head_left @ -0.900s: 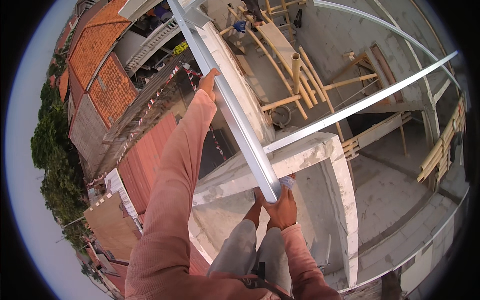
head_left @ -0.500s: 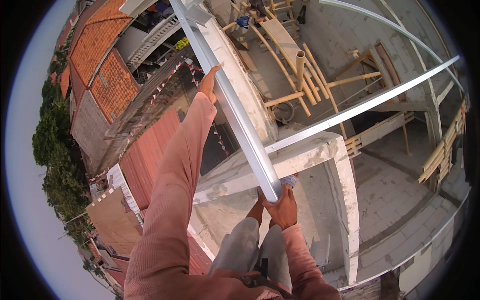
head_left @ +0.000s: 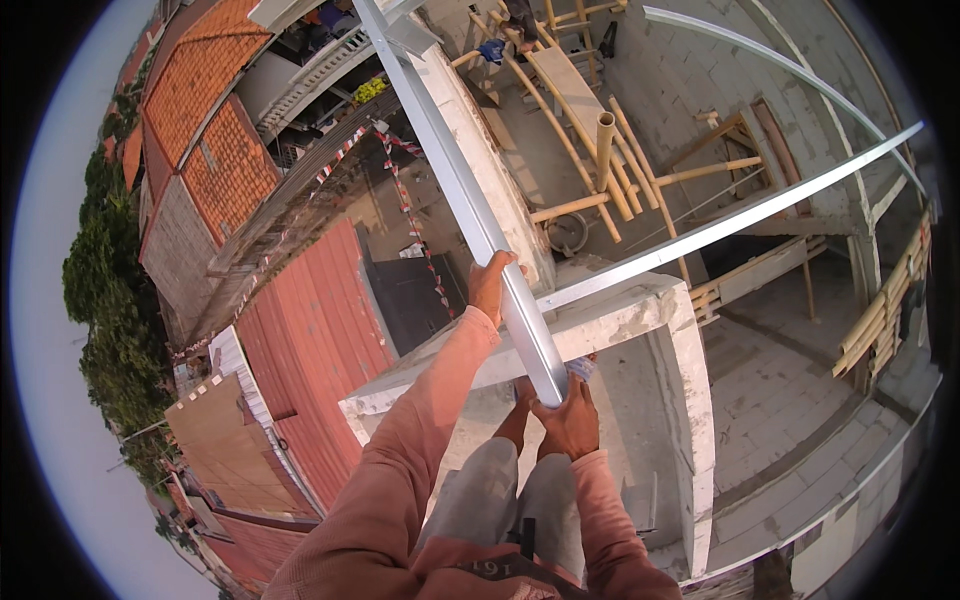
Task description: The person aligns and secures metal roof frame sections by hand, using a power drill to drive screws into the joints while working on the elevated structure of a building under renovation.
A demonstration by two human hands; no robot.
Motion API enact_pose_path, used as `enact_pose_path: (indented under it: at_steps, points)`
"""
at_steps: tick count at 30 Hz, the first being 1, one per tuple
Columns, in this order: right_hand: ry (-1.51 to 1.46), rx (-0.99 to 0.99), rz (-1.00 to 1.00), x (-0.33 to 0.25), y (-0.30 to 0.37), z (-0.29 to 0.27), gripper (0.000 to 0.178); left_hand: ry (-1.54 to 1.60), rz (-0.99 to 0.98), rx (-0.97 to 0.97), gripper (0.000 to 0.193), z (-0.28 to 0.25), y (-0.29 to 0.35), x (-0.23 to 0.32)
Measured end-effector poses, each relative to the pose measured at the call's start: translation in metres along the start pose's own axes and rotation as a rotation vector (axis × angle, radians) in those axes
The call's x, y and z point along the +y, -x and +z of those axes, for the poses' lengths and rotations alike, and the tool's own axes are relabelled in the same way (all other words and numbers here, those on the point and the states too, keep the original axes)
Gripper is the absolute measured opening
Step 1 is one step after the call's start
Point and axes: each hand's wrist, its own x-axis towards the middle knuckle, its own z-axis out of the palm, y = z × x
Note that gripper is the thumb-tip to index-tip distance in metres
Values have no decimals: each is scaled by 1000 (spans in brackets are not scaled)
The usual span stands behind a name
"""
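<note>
A long silver metal channel (head_left: pixel 450 170) runs from the top of the view down toward me. Its near end lies in my right hand (head_left: pixel 571 422), fingers closed around it. Farther up its length, my left hand (head_left: pixel 490 287) grips the left side of the channel, thumb over its edge. Right of the left hand, a second silver metal bar (head_left: pixel 720 232) meets the channel from the side; whether the two are joined I cannot tell. Beneath the channel, a concrete beam (head_left: pixel 620 318) crosses, with my legs (head_left: pixel 478 495) behind its near side.
Far below lie a bamboo scaffold (head_left: pixel 570 95) with a plank and a block-walled room. A concrete ledge (head_left: pixel 470 125) runs beside the channel. Another metal bar (head_left: pixel 770 58) curves at upper right. To the left, a red metal roof (head_left: pixel 310 350) and orange tiled roofs (head_left: pixel 215 145) drop away.
My left hand has come down the channel toward me, nearer the crossing bar, and the left elbow is more bent. The right hand stays at the near end.
</note>
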Motion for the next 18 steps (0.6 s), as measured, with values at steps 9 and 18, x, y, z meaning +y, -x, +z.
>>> enact_pose_path:
  at_steps: [9,18]
  points:
    - [552,-59,-176,22,67,-67,118,-78,74,38,43,7,-2,-2]
    - [197,-171,-75,7,17,-26,95,-72,132,60,67,4,-59,54]
